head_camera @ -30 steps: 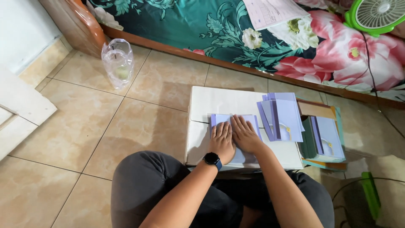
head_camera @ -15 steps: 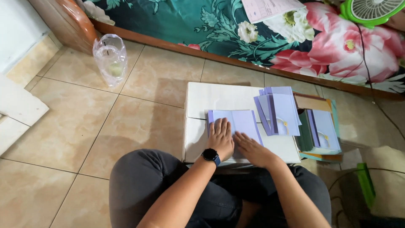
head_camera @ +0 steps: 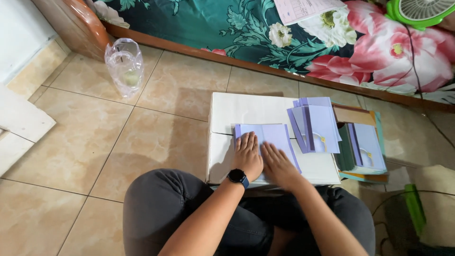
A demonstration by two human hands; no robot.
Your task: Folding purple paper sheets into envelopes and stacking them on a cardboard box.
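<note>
A pale blue folded paper sheet (head_camera: 272, 136) lies on a white cardboard box (head_camera: 246, 110) in front of my crossed legs. My left hand (head_camera: 247, 155), with a black watch on the wrist, presses flat on the sheet's left part. Beside it, my right hand (head_camera: 277, 164) presses flat on the sheet's lower middle, fingers spread. A stack of folded blue sheets (head_camera: 315, 124) rests on the box's right side, just beyond my right hand.
More blue sheets lie on a pile of green and orange folders (head_camera: 362, 149) right of the box. A clear plastic bag (head_camera: 124, 65) stands on the tiled floor at far left. A floral mattress (head_camera: 332, 42) with a green fan (head_camera: 422, 12) runs along the back.
Both hands stay on the blue sheet. Since half a second ago the right hand has slid back beside the left, flat on the paper.
</note>
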